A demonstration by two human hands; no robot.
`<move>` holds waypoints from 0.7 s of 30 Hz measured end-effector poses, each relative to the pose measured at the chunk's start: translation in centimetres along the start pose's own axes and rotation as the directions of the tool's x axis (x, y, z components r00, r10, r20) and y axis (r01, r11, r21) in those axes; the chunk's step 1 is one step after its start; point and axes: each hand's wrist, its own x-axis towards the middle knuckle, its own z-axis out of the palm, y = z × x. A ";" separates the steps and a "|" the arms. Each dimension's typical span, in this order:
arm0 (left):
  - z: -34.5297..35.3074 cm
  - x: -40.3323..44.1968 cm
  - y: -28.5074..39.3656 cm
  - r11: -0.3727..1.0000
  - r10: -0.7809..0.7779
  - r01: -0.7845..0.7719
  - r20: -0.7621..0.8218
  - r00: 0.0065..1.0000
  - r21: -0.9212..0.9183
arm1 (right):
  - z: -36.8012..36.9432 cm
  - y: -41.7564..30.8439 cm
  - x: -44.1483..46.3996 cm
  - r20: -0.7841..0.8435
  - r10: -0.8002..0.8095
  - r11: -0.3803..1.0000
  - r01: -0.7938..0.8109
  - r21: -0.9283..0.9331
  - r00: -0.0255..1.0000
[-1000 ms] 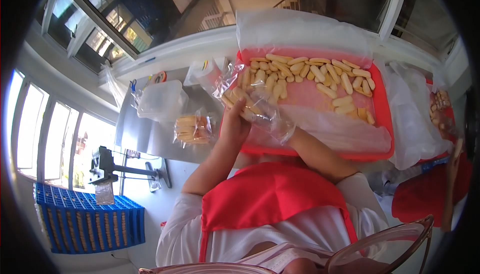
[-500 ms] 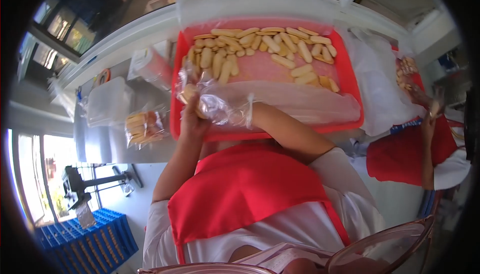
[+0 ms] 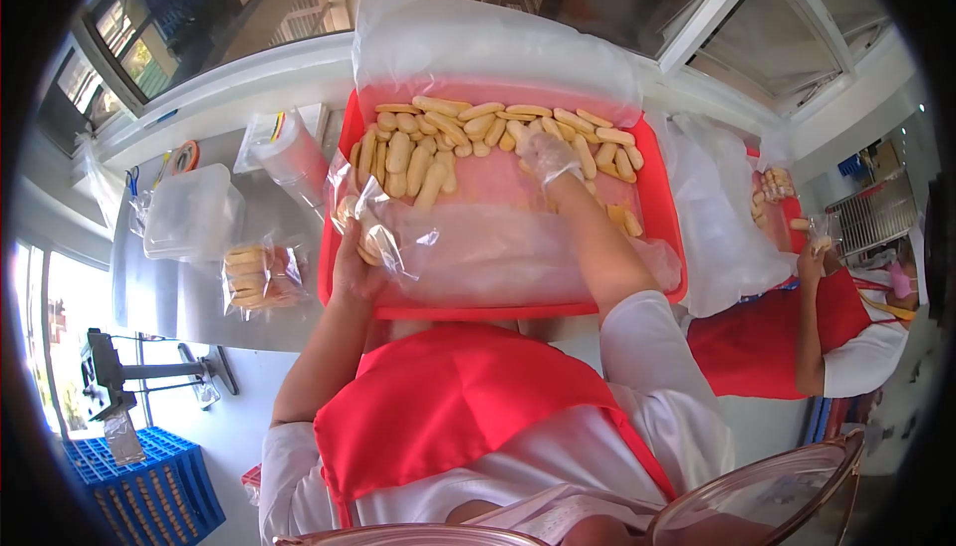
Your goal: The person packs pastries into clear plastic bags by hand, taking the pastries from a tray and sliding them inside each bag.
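Note:
My left hand is closed around a clear plastic bag with ladyfingers inside, at the near left corner of the red tray. My right hand, in a thin clear plastic glove, reaches into the tray and touches the loose ladyfingers. Its back faces me, so its fingertips and anything between them are hidden. Several pale ladyfingers lie along the far side and left of the tray. A translucent plastic sheet covers the near part.
Left of the tray are a filled bag of ladyfingers, a translucent plastic container, a plastic roll and a tape roll. At right, a co-worker in a red apron handles biscuits. Blue crates stand on the floor.
My right hand has left the bag's mouth and moved up and right, onto the ladyfingers in the tray. My left hand still holds the bag. The whole view has shifted somewhat.

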 end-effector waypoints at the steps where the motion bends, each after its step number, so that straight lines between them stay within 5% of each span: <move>1: 0.4 -0.2 0.0 1.000 0.011 -0.010 -0.041 0.999 0.020 | 1.3 0.3 0.9 -0.118 -0.038 0.999 0.034 -0.041 0.992; 3: 0.2 -0.2 0.1 0.999 -0.011 0.011 0.024 1.000 0.035 | 6.4 2.0 3.5 -0.335 -0.128 0.988 0.089 -0.128 0.934; 4: -0.6 -0.1 0.2 0.999 -0.025 0.022 0.075 0.997 0.044 | 7.9 3.4 4.8 -0.266 -0.004 0.978 0.059 0.198 0.964; 5: -1.1 -0.2 0.3 0.998 -0.040 0.034 0.123 0.992 0.053 | 7.4 3.7 4.7 -0.195 0.053 0.953 0.009 0.304 0.979; 8: -0.3 -0.5 0.0 0.999 0.021 -0.021 0.008 1.000 0.035 | 0.9 2.2 0.6 0.106 0.015 0.990 -0.030 0.138 0.994; 11: 0.2 -0.6 -0.2 0.998 0.047 -0.044 -0.081 0.996 0.037 | -1.5 1.7 -2.4 0.253 -0.032 0.999 0.037 -0.016 0.967; 12: -0.2 -0.5 -0.1 0.999 0.042 -0.040 -0.074 0.996 0.029 | 0.5 2.7 -2.0 0.290 0.059 0.998 -0.059 -0.011 0.955; 18: 0.7 -0.8 -0.2 0.999 0.012 -0.010 -0.038 0.999 0.033 | 5.0 3.7 -2.0 0.079 -0.039 0.965 0.017 0.260 0.996; 20: -0.4 -0.8 0.0 0.999 -0.016 0.017 -0.022 1.000 0.044 | 6.1 3.7 -0.9 -0.061 -0.042 0.983 0.052 0.174 0.997; 21: -1.0 -0.8 0.2 0.998 -0.028 0.029 -0.014 1.000 0.050 | 5.4 2.9 -0.6 -0.095 0.026 0.950 0.005 0.311 0.995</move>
